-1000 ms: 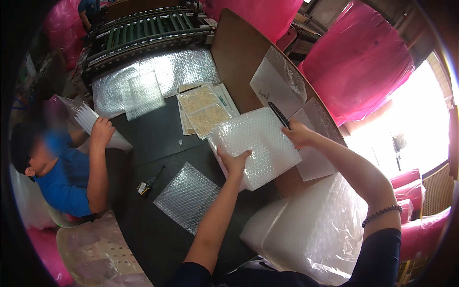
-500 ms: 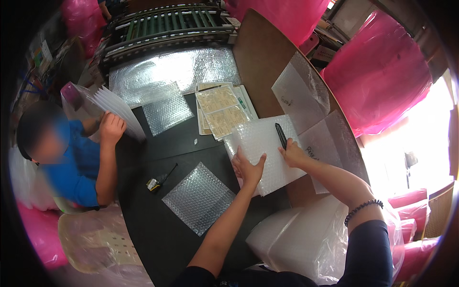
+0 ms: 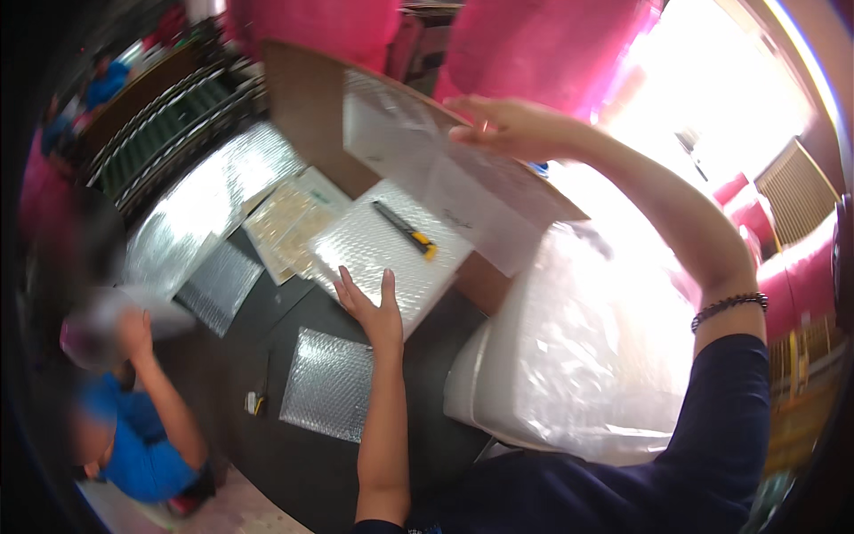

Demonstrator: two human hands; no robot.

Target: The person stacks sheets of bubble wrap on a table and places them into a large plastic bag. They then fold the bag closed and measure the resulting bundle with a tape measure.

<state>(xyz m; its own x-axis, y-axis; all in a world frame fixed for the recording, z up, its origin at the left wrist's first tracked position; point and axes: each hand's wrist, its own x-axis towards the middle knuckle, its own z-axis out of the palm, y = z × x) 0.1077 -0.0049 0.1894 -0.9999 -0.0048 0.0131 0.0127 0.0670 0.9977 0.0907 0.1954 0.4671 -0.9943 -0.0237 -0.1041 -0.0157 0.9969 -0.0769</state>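
A stack of white bubble-wrap sheets [image 3: 391, 285] lies on the black table. My left hand [image 3: 375, 319] rests at its near left edge, fingers spread. On top of the stack lies a black and yellow utility knife [image 3: 405, 230], touched by neither hand. My right hand [image 3: 507, 126] is raised over the top edge of a brown board [image 3: 302, 98], with its fingers stretched out and nothing visible in them. Translucent bags [image 3: 476, 214] hang against the board near it.
A plastic-wrapped white bundle [image 3: 596, 356] stands at right. One silvery bubble-wrap sheet [image 3: 329, 383] and a tape measure [image 3: 254, 403] lie on the table. Papers [image 3: 289, 222] sit behind the stack. At left a person in blue [image 3: 147, 436] handles a blurred pale item.
My right hand has let go of the utility knife, leaving it on the stack, and has risen to the board's top edge. My left hand has opened wider. The view has swung right.
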